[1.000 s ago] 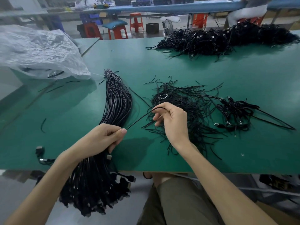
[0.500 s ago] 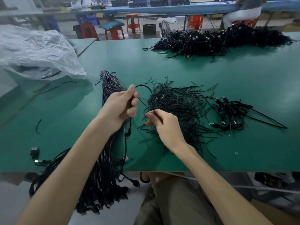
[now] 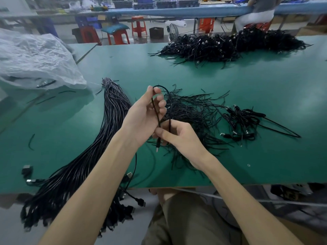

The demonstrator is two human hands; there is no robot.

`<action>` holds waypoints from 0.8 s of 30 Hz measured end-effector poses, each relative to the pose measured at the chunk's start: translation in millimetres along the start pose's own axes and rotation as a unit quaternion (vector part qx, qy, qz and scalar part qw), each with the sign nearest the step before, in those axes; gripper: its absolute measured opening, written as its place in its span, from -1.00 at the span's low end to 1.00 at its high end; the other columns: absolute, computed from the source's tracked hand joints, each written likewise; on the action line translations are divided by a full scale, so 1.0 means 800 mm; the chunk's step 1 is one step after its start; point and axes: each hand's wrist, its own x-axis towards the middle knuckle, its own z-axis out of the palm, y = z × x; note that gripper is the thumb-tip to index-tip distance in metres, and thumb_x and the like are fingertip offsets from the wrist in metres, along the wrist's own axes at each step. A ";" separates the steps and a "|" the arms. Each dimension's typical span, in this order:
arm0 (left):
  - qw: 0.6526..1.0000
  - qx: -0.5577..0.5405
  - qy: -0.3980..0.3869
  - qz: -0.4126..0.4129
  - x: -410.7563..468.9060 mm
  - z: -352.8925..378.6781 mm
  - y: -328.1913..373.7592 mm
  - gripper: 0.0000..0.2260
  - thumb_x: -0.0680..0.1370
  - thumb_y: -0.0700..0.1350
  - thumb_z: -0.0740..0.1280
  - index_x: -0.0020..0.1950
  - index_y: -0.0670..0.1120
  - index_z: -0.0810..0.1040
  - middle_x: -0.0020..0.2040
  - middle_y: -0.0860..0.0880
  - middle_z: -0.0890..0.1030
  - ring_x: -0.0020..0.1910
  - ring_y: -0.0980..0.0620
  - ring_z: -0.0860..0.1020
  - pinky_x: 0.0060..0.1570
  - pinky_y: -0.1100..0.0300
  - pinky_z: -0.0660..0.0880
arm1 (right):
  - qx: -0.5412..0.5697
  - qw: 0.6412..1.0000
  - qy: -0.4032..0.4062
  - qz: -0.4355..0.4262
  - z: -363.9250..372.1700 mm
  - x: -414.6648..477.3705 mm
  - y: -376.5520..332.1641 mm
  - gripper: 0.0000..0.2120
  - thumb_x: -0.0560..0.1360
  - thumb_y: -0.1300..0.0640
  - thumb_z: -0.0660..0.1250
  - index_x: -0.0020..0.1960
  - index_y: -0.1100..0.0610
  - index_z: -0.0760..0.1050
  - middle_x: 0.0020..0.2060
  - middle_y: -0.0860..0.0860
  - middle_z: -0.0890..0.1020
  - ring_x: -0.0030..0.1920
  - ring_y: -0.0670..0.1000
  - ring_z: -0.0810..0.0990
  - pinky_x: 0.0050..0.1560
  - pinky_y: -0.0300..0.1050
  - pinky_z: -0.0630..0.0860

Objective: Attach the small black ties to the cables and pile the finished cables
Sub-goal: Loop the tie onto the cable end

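My left hand [image 3: 144, 114] holds up a folded black cable [image 3: 162, 88], its loop arching over my fingertips. Both strands run down into my right hand [image 3: 178, 137], which pinches them; a plug end [image 3: 157, 147] hangs just below. Behind my hands lies a loose heap of thin black ties [image 3: 194, 112]. A long bundle of untied cables [image 3: 106, 135] stretches from mid-table over the front edge at left. A few tied cables [image 3: 242, 122] lie to the right.
A big pile of black cables [image 3: 230, 45] sits at the far side of the green table [image 3: 265, 85]. A crumpled clear plastic bag [image 3: 35, 61] lies at the far left. Stools and a seated person are beyond the table.
My left hand rose from the bundle with one cable and folded it into a loop. My right hand came left from the ties and took hold of the two strands.
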 end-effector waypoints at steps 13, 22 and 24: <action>0.985 0.148 -0.054 -0.062 -0.018 -0.053 -0.048 -0.62 0.72 0.05 0.20 0.38 -0.16 0.57 0.17 -0.07 0.67 0.06 0.02 0.65 0.08 0.12 0.60 | 0.153 0.974 0.165 0.015 -0.026 -0.002 0.002 -0.91 0.55 0.11 0.46 -0.04 0.11 0.72 -0.26 0.09 0.68 -0.40 -0.06 0.44 -0.55 -0.29 0.23; 0.998 0.015 -0.014 -0.065 -0.019 -0.036 -0.077 -0.63 0.67 0.07 0.23 0.25 -0.13 0.67 0.08 -0.07 0.66 0.01 0.02 0.61 0.17 0.18 0.56 | 0.120 0.975 0.181 -0.054 -0.012 -0.002 0.010 -0.91 0.56 0.17 0.45 0.01 0.10 0.73 -0.39 0.01 0.63 -0.46 -0.10 0.44 -0.50 -0.38 0.29; 0.997 -0.011 -0.011 -0.070 -0.019 -0.029 -0.078 -0.57 0.69 0.13 0.16 0.33 -0.10 0.63 0.10 -0.05 0.63 -0.08 0.02 0.54 0.02 0.21 0.57 | 0.086 0.980 0.166 -0.068 -0.009 -0.003 0.013 -0.92 0.57 0.18 0.45 0.00 0.09 0.73 -0.43 -0.08 0.60 -0.45 -0.11 0.45 -0.47 -0.41 0.32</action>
